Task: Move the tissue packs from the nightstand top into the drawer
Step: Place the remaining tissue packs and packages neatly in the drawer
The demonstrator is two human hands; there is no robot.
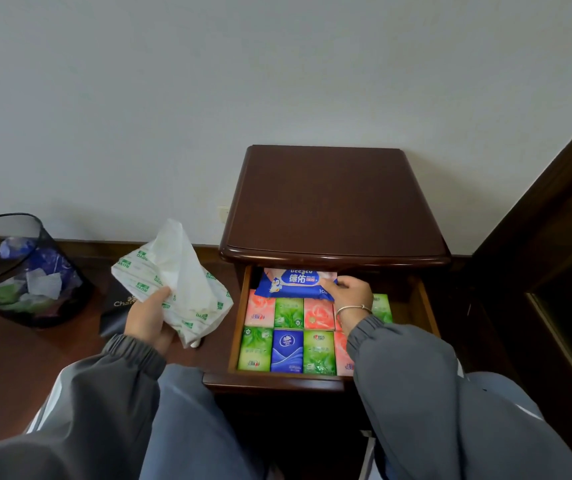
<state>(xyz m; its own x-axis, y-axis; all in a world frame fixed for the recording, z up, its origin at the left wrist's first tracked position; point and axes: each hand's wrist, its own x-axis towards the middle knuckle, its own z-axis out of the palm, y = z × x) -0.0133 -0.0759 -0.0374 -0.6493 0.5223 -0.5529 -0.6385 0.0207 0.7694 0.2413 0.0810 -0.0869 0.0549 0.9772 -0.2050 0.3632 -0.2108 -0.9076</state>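
Note:
The dark wooden nightstand [333, 209] has a bare top, and its drawer [274, 379] is pulled out. Several small tissue packs [288, 351], green, pink and blue, lie in rows inside the drawer. At the back of the drawer my right hand [348, 293] grips the right end of a blue wet-wipe pack [295, 283] lying over the rear row. My left hand [151, 315] holds a crumpled white plastic bag with green print [177, 278] in the air, left of the drawer.
A black mesh waste bin [18, 271] with scraps stands on the floor at the left by the wall. A dark paper bag [118, 306] lies behind the white bag. A dark wooden frame [554, 258] stands at the right. My knees are below the drawer.

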